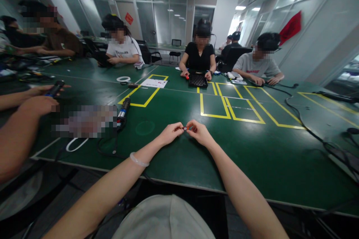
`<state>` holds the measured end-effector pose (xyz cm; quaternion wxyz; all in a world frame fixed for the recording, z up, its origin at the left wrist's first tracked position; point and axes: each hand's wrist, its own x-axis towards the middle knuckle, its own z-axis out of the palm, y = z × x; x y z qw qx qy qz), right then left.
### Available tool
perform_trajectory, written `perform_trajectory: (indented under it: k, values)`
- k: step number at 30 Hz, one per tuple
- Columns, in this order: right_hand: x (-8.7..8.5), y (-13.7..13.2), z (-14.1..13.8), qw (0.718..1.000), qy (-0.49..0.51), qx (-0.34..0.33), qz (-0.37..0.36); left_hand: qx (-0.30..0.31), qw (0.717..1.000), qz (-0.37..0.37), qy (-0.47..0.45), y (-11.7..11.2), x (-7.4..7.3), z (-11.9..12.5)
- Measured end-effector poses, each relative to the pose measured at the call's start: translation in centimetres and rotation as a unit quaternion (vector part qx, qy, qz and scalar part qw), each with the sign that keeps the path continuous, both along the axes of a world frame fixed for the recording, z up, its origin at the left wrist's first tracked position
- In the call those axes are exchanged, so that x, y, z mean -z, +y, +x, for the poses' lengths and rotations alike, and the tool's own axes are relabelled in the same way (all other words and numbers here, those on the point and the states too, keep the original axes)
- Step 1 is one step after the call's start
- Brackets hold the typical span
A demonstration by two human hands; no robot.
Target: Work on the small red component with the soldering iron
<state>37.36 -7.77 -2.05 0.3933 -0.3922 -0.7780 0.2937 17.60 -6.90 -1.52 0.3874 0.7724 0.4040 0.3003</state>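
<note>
Nearest, at the bottom centre of the frame, pale grey cloth [165,219] covers the person's lap, and the two forearms reach up from the lower corners, a clear bracelet [139,160] round the left wrist. Their hands meet just below the middle of the frame, above the dark green tabletop [252,171]. Between them is a small red-and-dark piece [185,129], its long axis running roughly left to right across the frame, nearly level; its darker end points to the left hand [171,133], its orange-red end to the right hand [196,132]. Each grip is closed down to a narrow pinch, the left on the dark end and the right on the red one; finer detail is too small to tell. Left of the hands, a black-and-blue cylindrical tool [123,112] lies with its long axis slanting towards the upper right, beside a blurred-out patch. At the left edge, a co-worker's hands hold a dark handheld device [55,89]. Farther up the tabletop come yellow tape outlines [215,116], a white sheet [154,83] and a white ring [123,79]. Beyond, at upper centre, a person in black [199,58] holds a black tray [198,80]
</note>
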Motion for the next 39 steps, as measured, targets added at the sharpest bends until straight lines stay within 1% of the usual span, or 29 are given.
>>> perform_trajectory:
  k: [4, 10, 12, 14, 16, 18, 20, 21, 23, 24, 25, 26, 27, 28, 29, 30, 32, 33, 34, 36, 39]
  values:
    - [0.0, 0.0, 0.0, 1.000, -0.001, 0.000, 0.003, 0.000, 1.000, 0.002, 0.001, 0.0, -0.1, 0.0]
    - [-0.1, 0.0, -0.1, 1.000, -0.008, -0.003, 0.002, -0.005, 1.000, 0.013, 0.018, 0.2, 0.2, -0.1]
    - [-0.1, 0.0, -0.1, 1.000, -0.005, 0.005, -0.003, -0.009, 0.999, 0.022, 0.034, 0.1, 0.0, -0.2]
    - [-0.1, 0.0, -0.1, 1.000, 0.000, 0.014, -0.009, -0.012, 0.998, 0.036, 0.055, -0.2, -0.7, -0.5]
    - [0.0, 0.1, 0.0, 1.000, 0.005, 0.020, -0.013, -0.023, 0.995, 0.063, 0.074, -0.7, -1.8, -1.3]
    - [0.1, 0.2, 0.0, 1.000, 0.008, 0.023, -0.017, -0.051, 0.989, 0.103, 0.096, -1.3, -3.0, -3.0]
    - [0.2, 0.2, 0.1, 0.999, 0.008, 0.026, -0.021, -0.103, 0.975, 0.149, 0.132, -2.1, -4.1, -5.7]
    - [0.2, 0.2, 0.0, 0.999, 0.008, 0.026, -0.022, -0.135, 0.962, 0.173, 0.161, -2.5, -4.6, -7.3]
    - [0.3, 0.2, 0.0, 0.999, 0.007, 0.026, -0.024, -0.223, 0.923, 0.210, 0.232, -3.3, -5.1, -11.1]
    - [0.4, 0.2, 0.0, 0.999, 0.005, 0.026, -0.025, -0.277, 0.894, 0.225, 0.271, -3.8, -5.2, -13.1]
    - [0.4, 0.2, 0.0, 0.999, 0.004, 0.025, -0.027, -0.330, 0.858, 0.234, 0.317, -4.2, -5.2, -15.0]
    - [0.4, 0.2, -0.1, 0.999, 0.002, 0.024, -0.030, -0.381, 0.816, 0.237, 0.364, -4.6, -5.1, -16.7]
    - [0.4, 0.2, -0.1, 0.999, 0.002, 0.024, -0.032, -0.421, 0.778, 0.230, 0.405, -4.9, -5.0, -18.2]
    - [0.5, 0.2, -0.1, 0.999, 0.002, 0.023, -0.035, -0.441, 0.754, 0.207, 0.442, -5.1, -4.8, -19.5]
    - [0.5, 0.2, -0.1, 0.999, 0.004, 0.022, -0.037, -0.448, 0.739, 0.170, 0.473, -5.2, -4.5, -20.5]
    - [0.6, 0.2, -0.1, 0.999, 0.005, 0.022, -0.040, -0.439, 0.738, 0.124, 0.497, -5.2, -4.3, -21.1]
    - [0.7, 0.2, -0.1, 0.999, 0.009, 0.020, -0.045, -0.398, 0.755, 0.040, 0.521, -4.8, -3.6, -21.6]
    - [0.7, 0.3, -0.1, 0.999, 0.009, 0.019, -0.047, -0.375, 0.764, 0.018, 0.524, -4.4, -3.3, -21.4]
    - [0.7, 0.3, -0.1, 0.999, 0.009, 0.018, -0.049, -0.355, 0.774, 0.011, 0.525, -4.0, -3.1, -21.0]
    - [0.8, 0.3, -0.1, 0.998, 0.009, 0.016, -0.052, -0.323, 0.787, 0.029, 0.525, -3.0, -2.7, -19.6]
    - [0.8, 0.4, 0.0, 0.998, 0.008, 0.016, -0.054, -0.301, 0.790, 0.060, 0.530, -1.6, -2.6, -16.7]
